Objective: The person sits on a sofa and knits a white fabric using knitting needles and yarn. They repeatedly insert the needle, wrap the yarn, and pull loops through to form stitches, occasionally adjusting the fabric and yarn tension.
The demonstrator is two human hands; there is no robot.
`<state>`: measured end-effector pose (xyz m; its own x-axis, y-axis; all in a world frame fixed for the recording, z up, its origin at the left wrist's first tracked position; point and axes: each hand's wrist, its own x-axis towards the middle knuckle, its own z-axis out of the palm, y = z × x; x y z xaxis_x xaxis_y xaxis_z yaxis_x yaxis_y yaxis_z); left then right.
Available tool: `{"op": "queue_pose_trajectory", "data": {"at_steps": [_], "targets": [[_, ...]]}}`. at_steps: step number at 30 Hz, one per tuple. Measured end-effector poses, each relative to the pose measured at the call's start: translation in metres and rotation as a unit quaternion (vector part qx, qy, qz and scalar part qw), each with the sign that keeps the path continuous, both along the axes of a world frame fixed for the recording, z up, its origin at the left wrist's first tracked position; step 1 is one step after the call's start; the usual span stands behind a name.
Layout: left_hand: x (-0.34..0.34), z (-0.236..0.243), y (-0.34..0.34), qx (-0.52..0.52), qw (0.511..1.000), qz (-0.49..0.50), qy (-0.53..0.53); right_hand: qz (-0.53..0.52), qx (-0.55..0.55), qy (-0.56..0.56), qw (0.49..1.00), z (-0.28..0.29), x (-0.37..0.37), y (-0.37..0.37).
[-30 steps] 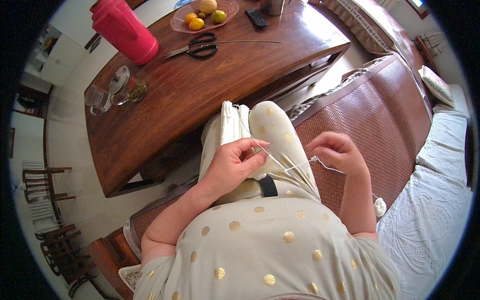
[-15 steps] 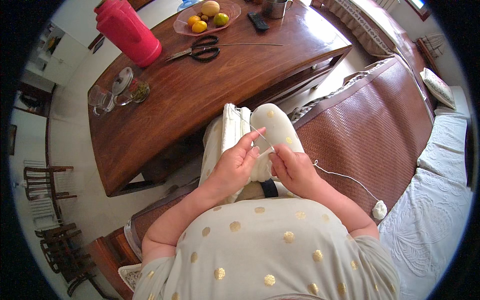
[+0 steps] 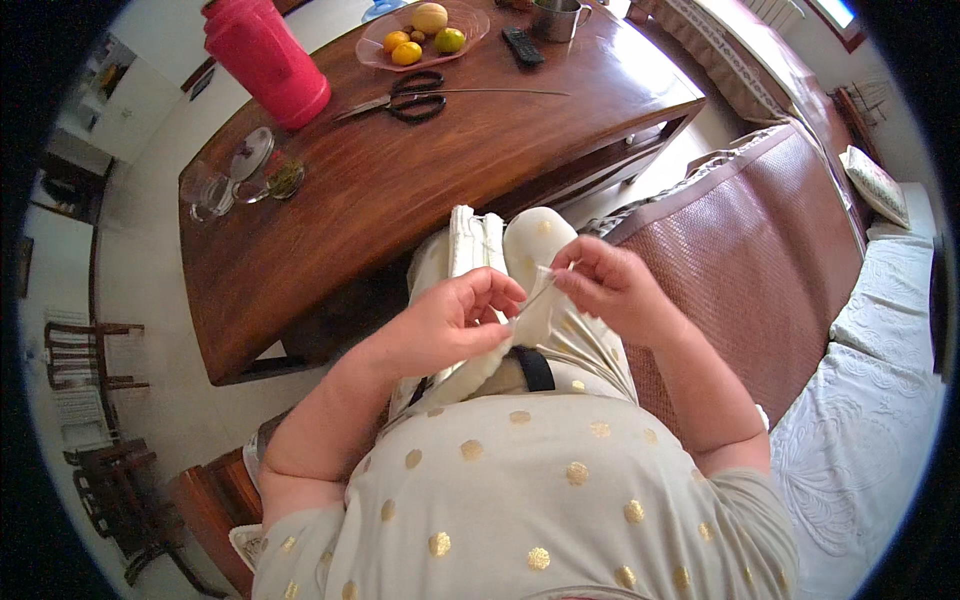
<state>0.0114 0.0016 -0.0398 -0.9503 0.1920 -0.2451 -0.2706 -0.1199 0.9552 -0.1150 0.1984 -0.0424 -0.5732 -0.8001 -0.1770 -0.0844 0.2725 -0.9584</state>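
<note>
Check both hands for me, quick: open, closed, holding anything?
Left hand: half curled at the white knitting; whether it grips cannot be told.
Right hand: closed, pinching a thin needle.

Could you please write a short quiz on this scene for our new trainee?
1. True or false: the fruit sits in the metal mug.
2. Which of these lies nearest the red flask: A) scissors, B) remote, C) metal mug?
3. Fill in: a thin needle shows between the left hand and the ____.

Key: 1. False, it is on a plate. 2. A. 3. right hand.
</note>
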Motion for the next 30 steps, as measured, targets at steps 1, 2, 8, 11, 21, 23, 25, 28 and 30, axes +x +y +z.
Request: {"op": "queue_pose_trajectory", "data": {"at_steps": [1,2,8,11,21,23,25,28,30], "targets": [[-0.001,-0.003,-0.006,-0.002,1.0,-0.008,-0.01,0.006,0.02,0.073,0.997,0.006,-0.006,-0.003],[0.0,-0.003,-0.009,-0.014,1.0,-0.009,-0.008,0.029,0.025,0.085,0.996,0.007,-0.012,-0.005],[-0.002,0.004,-0.023,-0.183,0.976,-0.017,0.117,0.147,0.058,0.155,0.975,0.029,-0.03,-0.017],[-0.008,0.005,-0.027,-0.257,0.944,-0.002,0.206,0.169,0.052,0.151,0.973,0.03,-0.037,-0.021],[-0.009,0.002,-0.037,-0.123,0.985,0.021,0.118,0.155,0.094,-0.066,0.981,0.022,-0.039,-0.033],[-0.009,0.0,-0.038,-0.119,0.987,0.015,0.11,0.167,0.112,-0.06,0.978,0.024,-0.04,-0.037],[-0.009,0.0,-0.039,-0.104,0.99,0.006,0.099,0.173,0.115,-0.079,0.975,0.022,-0.042,-0.04],[-0.009,0.004,-0.04,-0.079,0.993,-0.006,0.084,0.171,0.092,-0.13,0.972,0.016,-0.046,-0.044],[-0.01,0.002,-0.041,-0.084,0.993,-0.008,0.079,0.169,0.076,-0.165,0.969,0.012,-0.049,-0.046]]}}
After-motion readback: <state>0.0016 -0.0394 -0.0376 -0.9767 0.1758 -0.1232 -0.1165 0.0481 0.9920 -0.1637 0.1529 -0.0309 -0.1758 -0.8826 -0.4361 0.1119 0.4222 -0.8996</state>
